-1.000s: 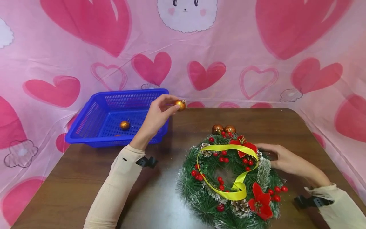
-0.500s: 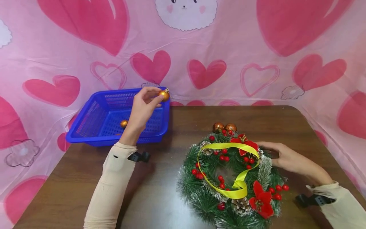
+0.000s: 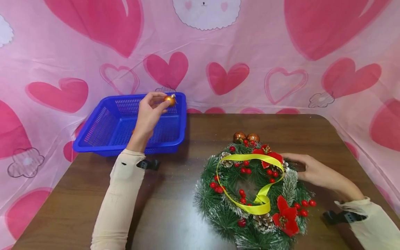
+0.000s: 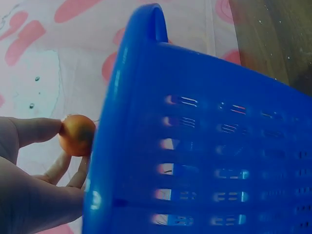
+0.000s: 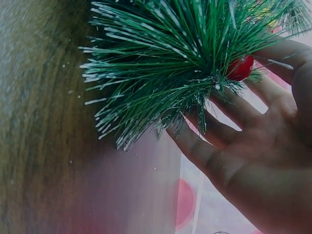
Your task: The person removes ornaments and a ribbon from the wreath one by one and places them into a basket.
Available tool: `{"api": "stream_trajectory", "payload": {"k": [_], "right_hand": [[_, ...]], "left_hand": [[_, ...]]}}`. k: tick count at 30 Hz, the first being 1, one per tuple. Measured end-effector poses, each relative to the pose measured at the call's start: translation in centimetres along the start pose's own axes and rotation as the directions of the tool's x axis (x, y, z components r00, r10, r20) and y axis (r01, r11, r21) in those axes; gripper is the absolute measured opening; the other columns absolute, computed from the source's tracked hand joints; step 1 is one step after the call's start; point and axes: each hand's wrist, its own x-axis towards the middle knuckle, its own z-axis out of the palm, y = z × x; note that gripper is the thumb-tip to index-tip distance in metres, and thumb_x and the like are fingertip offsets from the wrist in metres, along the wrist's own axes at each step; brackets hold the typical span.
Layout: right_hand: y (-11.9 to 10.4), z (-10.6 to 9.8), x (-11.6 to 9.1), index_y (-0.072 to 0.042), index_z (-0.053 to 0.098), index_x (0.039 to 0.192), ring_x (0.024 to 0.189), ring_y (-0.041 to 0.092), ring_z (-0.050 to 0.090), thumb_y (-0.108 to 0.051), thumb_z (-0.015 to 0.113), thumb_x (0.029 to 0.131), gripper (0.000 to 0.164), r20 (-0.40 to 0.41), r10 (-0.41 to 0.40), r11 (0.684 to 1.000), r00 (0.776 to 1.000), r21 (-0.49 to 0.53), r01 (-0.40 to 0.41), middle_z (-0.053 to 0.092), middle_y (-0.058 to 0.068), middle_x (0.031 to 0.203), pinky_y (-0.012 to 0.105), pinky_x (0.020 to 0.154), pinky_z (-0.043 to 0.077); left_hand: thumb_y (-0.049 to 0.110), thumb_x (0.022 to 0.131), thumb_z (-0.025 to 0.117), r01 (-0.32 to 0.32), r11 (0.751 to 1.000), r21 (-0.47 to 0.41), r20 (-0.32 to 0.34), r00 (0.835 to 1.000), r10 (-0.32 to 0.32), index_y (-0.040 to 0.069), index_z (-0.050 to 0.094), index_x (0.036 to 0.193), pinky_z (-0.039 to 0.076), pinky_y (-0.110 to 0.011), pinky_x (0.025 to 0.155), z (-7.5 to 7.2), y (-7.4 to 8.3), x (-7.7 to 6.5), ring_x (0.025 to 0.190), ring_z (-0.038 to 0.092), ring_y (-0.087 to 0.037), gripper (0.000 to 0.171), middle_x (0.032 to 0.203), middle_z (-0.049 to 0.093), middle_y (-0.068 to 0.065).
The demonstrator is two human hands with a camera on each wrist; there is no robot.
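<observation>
My left hand (image 3: 148, 114) pinches a small gold Christmas bauble (image 3: 169, 101) by its round body, over the far right part of a blue plastic basket (image 3: 106, 149). In the left wrist view the bauble (image 4: 78, 135) appears between thumb and fingers beside the basket's rim (image 4: 109, 126). A green Christmas wreath (image 3: 215, 222) with red berries, pine cones, red flowers and a loose yellow ribbon (image 3: 259, 210) lies on the table. My right hand (image 3: 323, 177) holds its right edge; in the right wrist view fingers (image 5: 195, 146) reach behind the frosted needles (image 5: 161, 53).
Two shiny copper baubles (image 3: 239, 136) sit at the wreath's far edge. Another bauble in the basket is mostly hidden behind the left wrist. The brown wooden table (image 3: 175, 194) ends at a pink heart-printed cloth (image 3: 200, 45) hanging behind it.
My left hand has moved left and slightly away from me, carrying the gold bauble from beside the basket to over it. The right hand has stayed at the wreath.
</observation>
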Motion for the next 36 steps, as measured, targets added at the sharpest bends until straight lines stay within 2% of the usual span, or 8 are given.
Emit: {"api": "stream_trajectory", "payload": {"k": [6,12,17,21,24,28,32,36], "right_hand": [[-0.1,0.0,0.1,-0.003,0.054,0.140,0.121,-0.009,0.048,0.019,0.063,0.068,0.076,0.006,-0.014,0.999,1.000,0.029,0.014,0.058,-0.018,0.132,0.009,0.094,0.040],[-0.3,0.0,0.0,-0.007,0.053,0.142,0.122,-0.007,0.049,0.015,0.067,0.073,0.074,0.019,0.008,0.998,1.000,0.067,-0.010,0.060,-0.012,0.133,0.011,0.094,0.041],[-0.3,-0.1,0.0,-0.010,0.054,0.142,0.121,-0.007,0.049,0.010,0.070,0.076,0.070,0.010,0.030,0.999,1.000,0.037,-0.030,0.061,-0.009,0.133,0.013,0.094,0.042],[-0.4,0.0,0.0,-0.010,0.055,0.141,0.121,-0.007,0.048,0.013,0.067,0.072,0.074,0.003,0.045,0.999,0.999,-0.001,-0.045,0.061,-0.003,0.134,0.014,0.094,0.042],[-0.4,0.4,0.1,-0.012,0.055,0.141,0.121,-0.007,0.048,0.013,0.066,0.073,0.074,0.010,0.060,0.998,0.998,0.004,-0.060,0.061,0.000,0.134,0.016,0.094,0.043],[-0.2,0.2,0.3,-0.010,0.054,0.142,0.120,-0.007,0.049,0.012,0.065,0.077,0.070,0.015,0.043,0.999,0.999,0.026,-0.044,0.060,-0.003,0.134,0.015,0.093,0.044],[0.3,0.0,0.6,-0.006,0.054,0.141,0.120,-0.009,0.048,0.009,0.067,0.082,0.062,-0.019,0.012,1.000,1.000,0.029,-0.012,0.059,-0.013,0.133,0.012,0.093,0.043],[0.3,0.2,0.3,-0.007,0.054,0.141,0.119,-0.004,0.052,0.000,0.071,0.087,0.058,-0.075,0.063,0.998,0.995,0.026,-0.061,0.061,-0.006,0.132,0.011,0.091,0.043]], "left_hand": [[0.004,0.090,0.070,0.009,0.999,0.052,-0.035,0.999,-0.007,-0.006,0.059,0.118,0.048,-0.024,0.078,-0.5,-0.5,0.3,0.088,0.061,-0.011,0.032,0.099,0.064,-0.001],[0.002,0.089,0.069,0.024,0.996,0.090,-0.064,0.998,-0.018,-0.006,0.060,0.118,0.046,-0.024,0.083,-0.8,-0.7,0.5,0.091,0.060,-0.013,0.031,0.101,0.064,-0.006],[0.001,0.089,0.069,0.018,0.997,0.081,-0.060,0.998,-0.014,-0.006,0.060,0.119,0.048,-0.024,0.084,-0.7,-0.6,0.4,0.095,0.061,-0.015,0.031,0.100,0.064,-0.002],[0.002,0.090,0.069,0.023,0.998,0.059,-0.041,0.999,-0.021,-0.006,0.059,0.119,0.050,-0.024,0.079,-0.5,-0.4,0.2,0.093,0.062,-0.013,0.031,0.101,0.063,-0.001],[0.003,0.091,0.068,0.018,0.999,0.047,-0.016,1.000,-0.018,-0.007,0.058,0.119,0.051,-0.026,0.078,-0.3,-0.3,0.0,0.091,0.062,-0.012,0.032,0.101,0.063,-0.001],[0.004,0.092,0.067,0.007,0.999,0.041,0.006,1.000,-0.007,-0.008,0.058,0.120,0.051,-0.028,0.079,0.4,-0.1,-0.2,0.090,0.062,-0.013,0.032,0.105,0.063,-0.007],[0.004,0.093,0.066,-0.022,0.999,0.035,0.046,0.999,0.020,-0.008,0.058,0.119,0.053,-0.030,0.080,1.7,0.3,-0.5,0.091,0.063,-0.013,0.029,0.113,0.063,-0.019],[0.002,0.093,0.065,-0.070,0.997,0.026,0.122,0.990,0.066,-0.007,0.059,0.118,0.053,-0.029,0.080,3.5,0.7,-0.9,0.095,0.063,-0.019,0.027,0.115,0.063,-0.022]]}}
